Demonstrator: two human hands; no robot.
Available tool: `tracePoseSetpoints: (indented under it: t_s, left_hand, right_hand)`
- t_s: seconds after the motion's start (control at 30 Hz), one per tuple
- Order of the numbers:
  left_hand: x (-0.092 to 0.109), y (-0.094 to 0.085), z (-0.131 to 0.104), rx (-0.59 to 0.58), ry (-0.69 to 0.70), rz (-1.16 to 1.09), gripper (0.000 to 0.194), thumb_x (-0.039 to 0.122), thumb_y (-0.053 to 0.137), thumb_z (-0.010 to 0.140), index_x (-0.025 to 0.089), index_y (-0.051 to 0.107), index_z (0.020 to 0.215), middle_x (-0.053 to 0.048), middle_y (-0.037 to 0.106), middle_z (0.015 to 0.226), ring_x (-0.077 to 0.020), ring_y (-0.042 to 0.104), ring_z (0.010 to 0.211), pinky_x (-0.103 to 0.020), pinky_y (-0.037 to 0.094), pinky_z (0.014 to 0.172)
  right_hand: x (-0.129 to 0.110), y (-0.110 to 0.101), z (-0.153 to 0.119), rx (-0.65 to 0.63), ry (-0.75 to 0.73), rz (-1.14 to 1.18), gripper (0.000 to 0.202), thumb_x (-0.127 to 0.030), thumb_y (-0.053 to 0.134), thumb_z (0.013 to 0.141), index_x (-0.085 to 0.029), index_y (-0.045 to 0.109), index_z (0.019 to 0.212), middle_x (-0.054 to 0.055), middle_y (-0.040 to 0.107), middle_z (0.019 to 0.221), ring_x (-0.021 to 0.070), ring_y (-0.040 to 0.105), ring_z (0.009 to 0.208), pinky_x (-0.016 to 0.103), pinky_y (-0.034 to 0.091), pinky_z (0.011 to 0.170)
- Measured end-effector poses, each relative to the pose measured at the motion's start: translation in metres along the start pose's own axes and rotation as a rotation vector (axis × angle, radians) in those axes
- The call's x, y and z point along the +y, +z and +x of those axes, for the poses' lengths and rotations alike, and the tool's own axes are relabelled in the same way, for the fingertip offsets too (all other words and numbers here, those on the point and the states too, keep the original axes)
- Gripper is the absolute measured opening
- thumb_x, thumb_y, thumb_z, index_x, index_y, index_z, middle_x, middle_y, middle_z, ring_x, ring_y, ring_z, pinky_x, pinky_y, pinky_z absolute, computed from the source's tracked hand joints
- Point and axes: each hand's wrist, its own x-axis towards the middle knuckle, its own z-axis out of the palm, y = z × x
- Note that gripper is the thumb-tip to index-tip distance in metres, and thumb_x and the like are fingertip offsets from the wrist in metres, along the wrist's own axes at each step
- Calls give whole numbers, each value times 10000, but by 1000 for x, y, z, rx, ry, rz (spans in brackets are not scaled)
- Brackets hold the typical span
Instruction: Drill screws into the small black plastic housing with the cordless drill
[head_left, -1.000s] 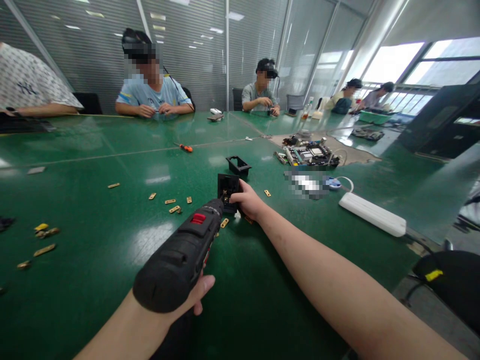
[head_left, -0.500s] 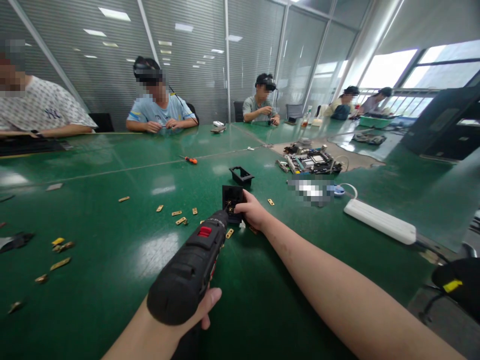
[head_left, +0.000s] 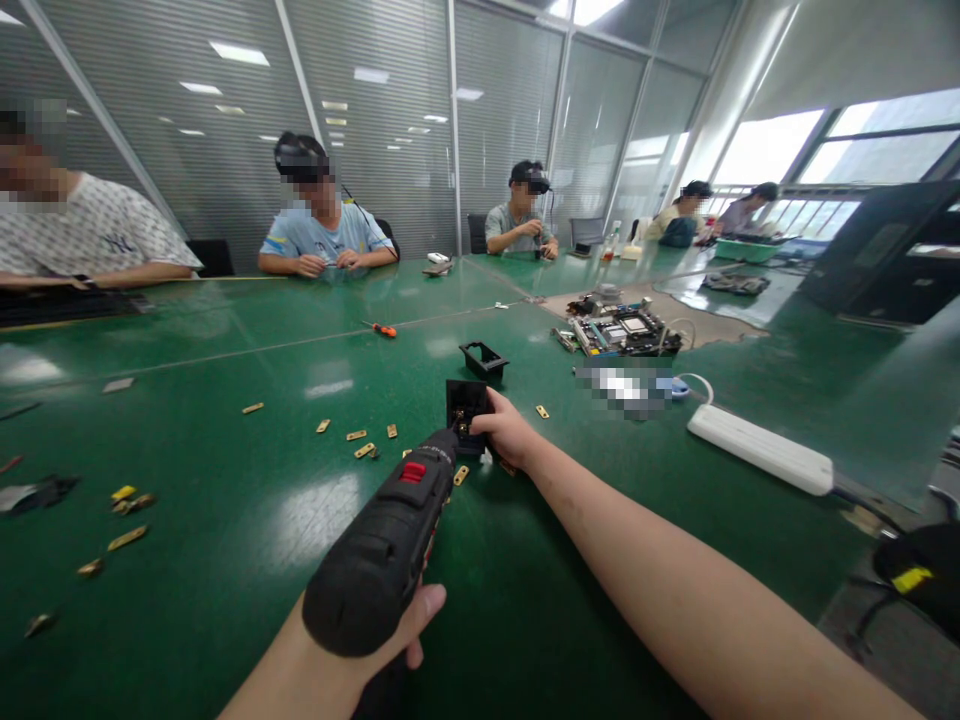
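Observation:
My left hand [head_left: 409,630] is wrapped round the handle of a black cordless drill [head_left: 379,540] with a red switch on top. The drill's nose points away from me, into a small black plastic housing [head_left: 463,400]; the bit's tip is hard to make out. My right hand [head_left: 504,428] grips that housing by its right side, keeping it upright on the green table with its open side towards me. Small brass pieces show inside it. Just behind stands a second black plastic frame [head_left: 484,360]. Loose brass strips [head_left: 364,451] lie left of the drill, and another brass strip [head_left: 542,411] lies right of my hand.
A circuit board [head_left: 626,328] lies at the back right, with a white power strip [head_left: 761,450] nearer me. An orange screwdriver [head_left: 384,330] is farther back. More brass bits [head_left: 127,538] are scattered at left. Several people sit across the green table [head_left: 225,440].
The view has shifted slightly, so everything sits a little lower in the picture. Both hands keep their holds, and the drill stays against the housing.

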Motion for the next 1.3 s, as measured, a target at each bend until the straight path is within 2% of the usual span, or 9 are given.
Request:
tracePoseSetpoints:
  t_s: [0.13, 0.3, 0.63, 0.8, 1.17, 1.3]
  left_hand:
    - [-5, 0, 0, 4, 18, -9, 142, 311, 841, 779, 231, 725, 795, 64, 774, 584, -185, 740, 396, -275, 596, 446]
    - [-10, 5, 2, 43, 24, -15, 153, 330, 802, 741, 220, 707, 789, 71, 757, 577, -159, 695, 354, -256, 563, 417]
    - [-5, -2, 2, -10, 17, 24, 137, 318, 822, 779, 235, 713, 786, 54, 777, 612, -190, 731, 390, -287, 577, 452]
    - [-5, 0, 1, 8, 4, -4, 149, 317, 819, 749, 222, 707, 775, 64, 761, 588, -181, 725, 379, -272, 567, 443]
    - [-13, 3, 1, 20, -22, -34, 220, 335, 828, 739, 224, 703, 881, 40, 803, 706, -171, 714, 389, -278, 574, 440]
    - [-11, 2, -1, 22, 9, 40, 162, 370, 799, 787, 237, 709, 811, 55, 756, 583, -191, 719, 404, -293, 585, 482]
  right_hand:
    - [-1, 0, -1, -5, 4, -2, 533, -138, 685, 512, -238, 694, 1035, -17, 772, 958, 248, 698, 949, 363, 573, 844]
    - [-3, 1, -1, 5, 12, 7, 530, -134, 689, 510, -230, 697, 1030, -23, 763, 938, 240, 691, 937, 343, 557, 822]
    - [-7, 3, -4, 9, 9, -14, 497, -142, 683, 517, -234, 687, 1005, -23, 751, 915, 235, 683, 909, 337, 552, 798]
    - [-6, 2, -3, 7, 7, -24, 512, -140, 684, 510, -229, 685, 1015, -23, 751, 917, 235, 685, 915, 335, 552, 809]
    - [-6, 1, -3, 8, 8, -23, 496, -145, 693, 512, -222, 685, 1002, -20, 746, 909, 225, 668, 886, 314, 537, 755]
    - [-7, 1, -3, 12, 8, -30, 503, -146, 692, 511, -224, 687, 1008, -16, 739, 917, 230, 665, 895, 314, 536, 748]
